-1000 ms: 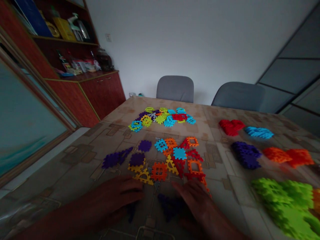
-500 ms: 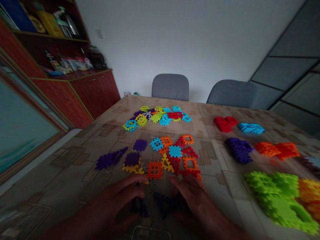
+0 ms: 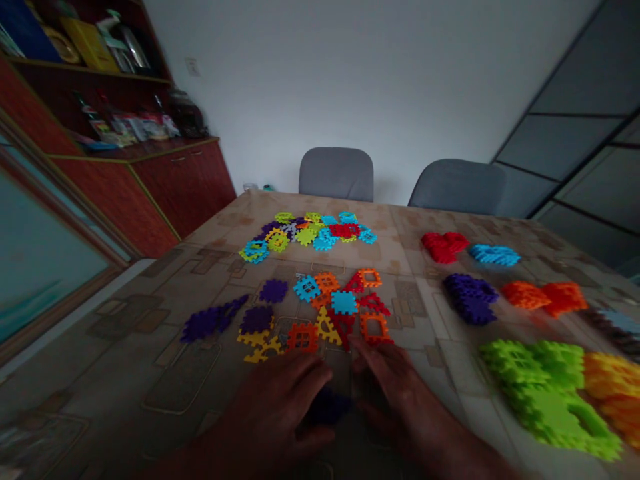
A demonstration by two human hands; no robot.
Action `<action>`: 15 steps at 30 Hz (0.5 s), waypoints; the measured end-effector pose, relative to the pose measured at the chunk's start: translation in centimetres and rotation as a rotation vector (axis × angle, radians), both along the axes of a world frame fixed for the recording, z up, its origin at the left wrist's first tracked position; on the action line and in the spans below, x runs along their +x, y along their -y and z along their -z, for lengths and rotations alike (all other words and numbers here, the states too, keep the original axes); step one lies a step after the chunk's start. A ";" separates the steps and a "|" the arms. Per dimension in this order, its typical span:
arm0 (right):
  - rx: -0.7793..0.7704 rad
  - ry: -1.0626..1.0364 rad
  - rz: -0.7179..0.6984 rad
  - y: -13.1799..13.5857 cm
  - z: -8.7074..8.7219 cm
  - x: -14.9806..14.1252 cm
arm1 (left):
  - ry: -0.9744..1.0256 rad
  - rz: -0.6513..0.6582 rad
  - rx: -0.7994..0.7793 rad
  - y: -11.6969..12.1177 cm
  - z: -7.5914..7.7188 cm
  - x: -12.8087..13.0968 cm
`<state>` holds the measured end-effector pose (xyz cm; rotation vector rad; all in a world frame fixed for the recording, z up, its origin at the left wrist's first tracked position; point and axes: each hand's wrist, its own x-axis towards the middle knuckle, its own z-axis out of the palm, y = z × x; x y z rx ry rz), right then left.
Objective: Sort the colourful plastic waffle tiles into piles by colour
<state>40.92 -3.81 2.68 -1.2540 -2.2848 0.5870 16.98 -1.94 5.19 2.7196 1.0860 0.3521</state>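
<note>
Near the front of the table my left hand (image 3: 287, 400) is curved, its thumb apart from its fingers. My right hand (image 3: 395, 387) faces it from the other side, fingers also apart from the thumb. Dark purple interlocking plastic pieces (image 3: 327, 405) lie in the gap between the hands, partly covered by my left fingers and blurred in shadow. Just ahead of my fingertips are an orange window-pattern square (image 3: 303, 337), a yellow triangle (image 3: 327, 327) and an orange square frame (image 3: 374, 327). Yellow pieces (image 3: 263, 348) lie beyond my left knuckles.
Purple pieces (image 3: 213, 320) lie to the left. Farther back is a mixed-colour cluster (image 3: 305, 233). Sorted piles stand on the right: red (image 3: 443, 247), blue (image 3: 495, 254), purple (image 3: 470, 298), orange (image 3: 543, 297) and lime green (image 3: 550, 393). Two grey chairs (image 3: 336, 173) are behind the table.
My left hand has moved right, closer to my right hand, and now covers part of the dark pieces. The whole view has shifted slightly.
</note>
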 end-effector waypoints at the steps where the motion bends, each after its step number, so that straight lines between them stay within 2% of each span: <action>1: -0.009 -0.005 -0.007 0.1 -0.1 -0.1 | 0.010 0.004 0.016 0.1 0.1 -0.5; 5: -0.047 0.035 -0.080 0.4 0.0 -1.1 | 0.107 -0.039 0.052 -1.0 1.2 -4.6; 6: -0.050 0.065 -0.104 0.4 0.3 -1.4 | 0.127 -0.094 0.058 -1.8 1.5 -6.2; 10: -0.033 0.146 -0.191 0.0 1.3 -2.4 | 0.210 -0.490 0.073 -6.4 2.4 -13.1; 11: -0.023 0.144 -0.208 -0.1 1.5 -2.6 | 0.221 -0.546 0.079 -7.3 2.6 -14.5; 13: 0.015 0.121 -0.246 -0.3 1.9 -2.7 | 0.218 -0.572 0.051 -8.4 3.0 -16.2; 15: 0.060 0.103 -0.279 -0.5 2.1 -2.7 | 0.209 -0.549 0.022 -8.7 3.5 -16.6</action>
